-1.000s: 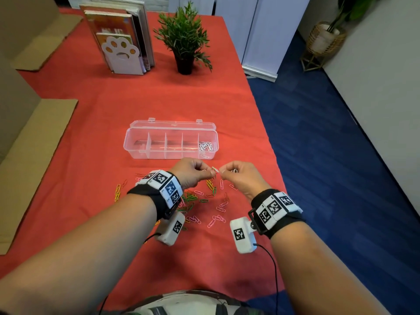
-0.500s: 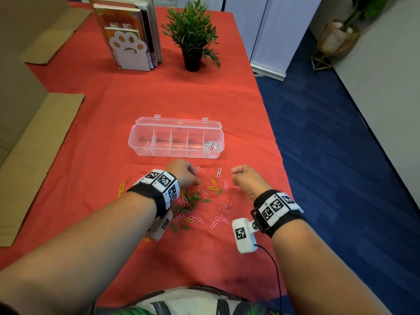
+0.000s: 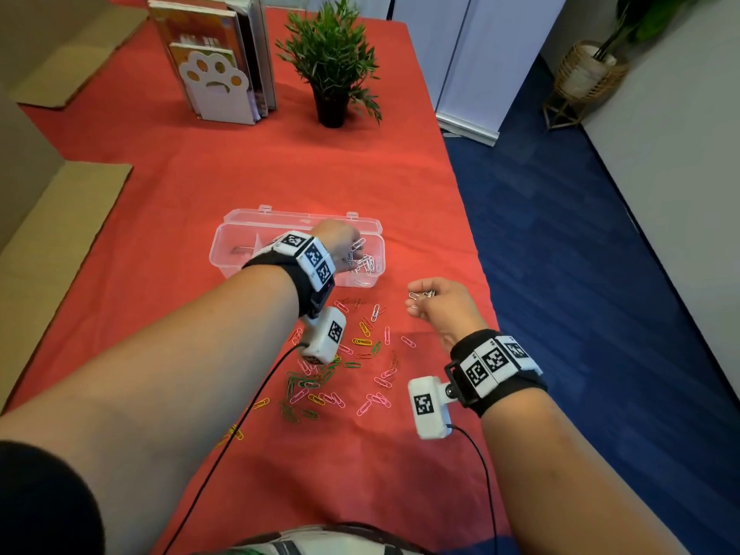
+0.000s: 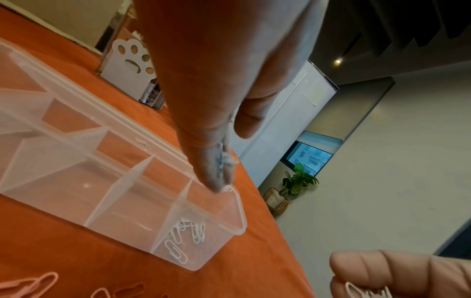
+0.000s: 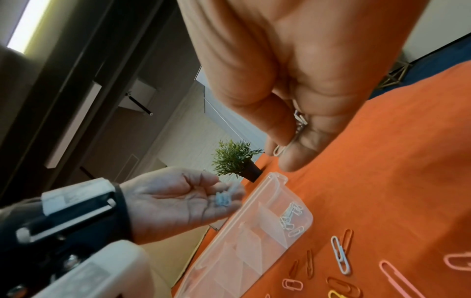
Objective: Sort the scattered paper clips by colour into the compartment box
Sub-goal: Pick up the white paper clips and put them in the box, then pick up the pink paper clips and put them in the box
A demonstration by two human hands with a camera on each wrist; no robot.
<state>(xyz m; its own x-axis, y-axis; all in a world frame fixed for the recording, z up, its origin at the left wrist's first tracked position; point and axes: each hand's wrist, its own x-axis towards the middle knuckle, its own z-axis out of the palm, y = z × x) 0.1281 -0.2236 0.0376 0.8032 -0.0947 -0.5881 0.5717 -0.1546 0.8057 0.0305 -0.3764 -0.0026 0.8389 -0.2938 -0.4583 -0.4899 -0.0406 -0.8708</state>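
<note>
The clear compartment box (image 3: 224, 254) lies open on the red cloth. My left hand (image 3: 336, 238) hovers over its right-end compartment, fingers straight and pointing down, thumb apart. White clips (image 5: 224, 197) slide off those fingers. More white clips (image 3: 366, 264) lie in that compartment; the other compartments look empty. My right hand (image 3: 440, 302) hangs right of the box and pinches a small bunch of white clips (image 3: 420, 295) between thumb and fingers. Pink, green, yellow and red clips (image 3: 340, 378) are scattered on the cloth below the box, with one white clip (image 3: 375, 312) among them.
A potted plant (image 3: 330, 74) and books behind a paw-shaped bookend (image 3: 216, 86) stand at the back. Cardboard sheets (image 3: 52, 242) lie along the left. The table's right edge (image 3: 472, 242) drops to blue floor close to my right hand.
My left hand has lifted from the scattered clips and moved forward over the box's right-end compartment, where it lets white clips go. My right hand stayed right of the pile with its bunch.
</note>
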